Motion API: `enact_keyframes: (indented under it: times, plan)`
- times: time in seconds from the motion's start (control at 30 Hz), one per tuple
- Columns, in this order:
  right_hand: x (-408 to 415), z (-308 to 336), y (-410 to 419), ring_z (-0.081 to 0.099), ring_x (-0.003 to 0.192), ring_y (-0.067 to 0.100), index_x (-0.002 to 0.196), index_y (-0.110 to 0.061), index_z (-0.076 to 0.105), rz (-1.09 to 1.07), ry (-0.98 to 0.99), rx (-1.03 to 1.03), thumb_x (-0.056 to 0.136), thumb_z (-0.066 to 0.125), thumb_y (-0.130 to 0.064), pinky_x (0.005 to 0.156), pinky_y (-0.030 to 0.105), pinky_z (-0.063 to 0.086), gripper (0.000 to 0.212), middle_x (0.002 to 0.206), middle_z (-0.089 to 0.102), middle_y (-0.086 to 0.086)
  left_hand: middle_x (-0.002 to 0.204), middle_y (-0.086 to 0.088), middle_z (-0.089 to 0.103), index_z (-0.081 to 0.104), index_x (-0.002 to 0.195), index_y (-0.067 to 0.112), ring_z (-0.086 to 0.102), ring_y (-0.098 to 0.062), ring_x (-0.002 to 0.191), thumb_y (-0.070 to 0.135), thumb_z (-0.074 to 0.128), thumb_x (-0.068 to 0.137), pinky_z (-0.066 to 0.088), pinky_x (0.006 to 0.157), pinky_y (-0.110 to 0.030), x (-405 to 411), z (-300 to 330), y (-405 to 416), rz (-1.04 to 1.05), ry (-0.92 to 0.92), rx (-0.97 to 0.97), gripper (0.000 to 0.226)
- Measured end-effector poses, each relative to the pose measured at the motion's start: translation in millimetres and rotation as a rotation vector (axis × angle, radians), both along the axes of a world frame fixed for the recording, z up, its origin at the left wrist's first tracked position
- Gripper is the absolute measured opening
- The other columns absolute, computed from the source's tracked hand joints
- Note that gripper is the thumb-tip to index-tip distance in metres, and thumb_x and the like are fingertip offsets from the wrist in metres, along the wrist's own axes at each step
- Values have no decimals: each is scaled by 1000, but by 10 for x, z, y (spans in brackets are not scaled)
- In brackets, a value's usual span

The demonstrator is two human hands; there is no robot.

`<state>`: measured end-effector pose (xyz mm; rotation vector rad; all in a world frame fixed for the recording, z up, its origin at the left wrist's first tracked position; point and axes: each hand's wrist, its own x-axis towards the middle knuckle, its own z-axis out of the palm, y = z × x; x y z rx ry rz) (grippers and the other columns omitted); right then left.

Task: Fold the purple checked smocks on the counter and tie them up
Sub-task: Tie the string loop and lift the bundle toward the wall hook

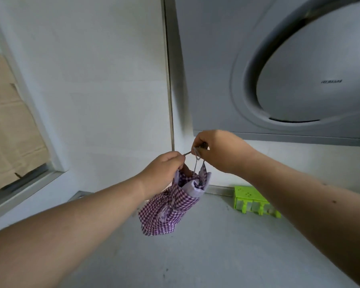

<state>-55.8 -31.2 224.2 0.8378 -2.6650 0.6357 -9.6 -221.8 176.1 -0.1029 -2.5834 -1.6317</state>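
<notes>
Grey counter (216, 256) (white walls (92, 80)), green rack (256, 201)

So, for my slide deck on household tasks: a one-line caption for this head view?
Both hands, left and right, pull a thin tie string above a folded purple checked smock bundle held over the counter.

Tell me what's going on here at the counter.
A person holds a folded purple checked smock up above the grey counter. The left hand grips the top of the bundle and one end of a thin string, while the right hand pinches the other part of the string, which is stretched between them. A tie already sits round the bundle's middle. A green plastic box stands by the wall.
</notes>
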Motion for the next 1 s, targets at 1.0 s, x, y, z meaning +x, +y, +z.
enact_keyframes:
  times: [1.0]
  plan:
    - [-1128,2104,-1782,70,78,22,109,-18,77,246,247,-180,103,58,-28,78,38,61,22,90,75,5,81,-3,74,77,78,18,68,-21,81,31,54,106,56,78,-38,-927,2088,-1497,417,419,36,38]
